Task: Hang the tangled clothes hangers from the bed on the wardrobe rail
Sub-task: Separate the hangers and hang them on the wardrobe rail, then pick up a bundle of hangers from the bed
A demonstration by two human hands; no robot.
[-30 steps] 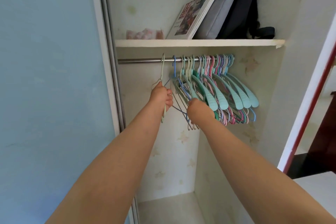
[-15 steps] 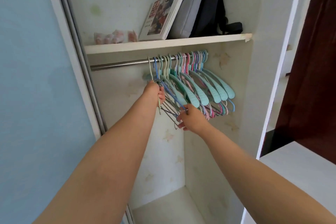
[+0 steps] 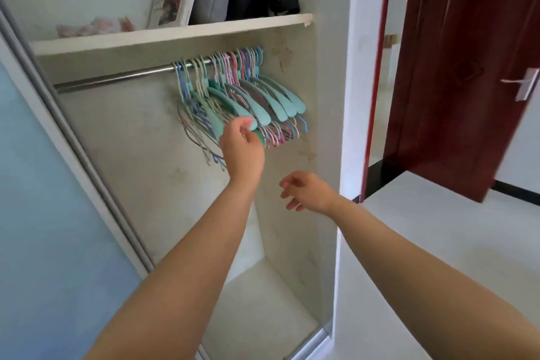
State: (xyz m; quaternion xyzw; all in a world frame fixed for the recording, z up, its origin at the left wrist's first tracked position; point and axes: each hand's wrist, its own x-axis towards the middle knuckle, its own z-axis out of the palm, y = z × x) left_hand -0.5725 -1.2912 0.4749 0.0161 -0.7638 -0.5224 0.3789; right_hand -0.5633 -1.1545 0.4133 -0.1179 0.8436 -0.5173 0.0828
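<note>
Your left hand (image 3: 243, 145) is raised to the lower ends of the hangers (image 3: 245, 96), fingers curled at a teal arm there; whether they actually pinch it, you cannot tell. Your right hand (image 3: 306, 191) hangs below and to the right of the bunch, fingers loosely spread, holding nothing. The hangers crowd the right end of the one rail (image 3: 117, 79), too tangled to count. One shelf (image 3: 163, 35) sits above.
</note>
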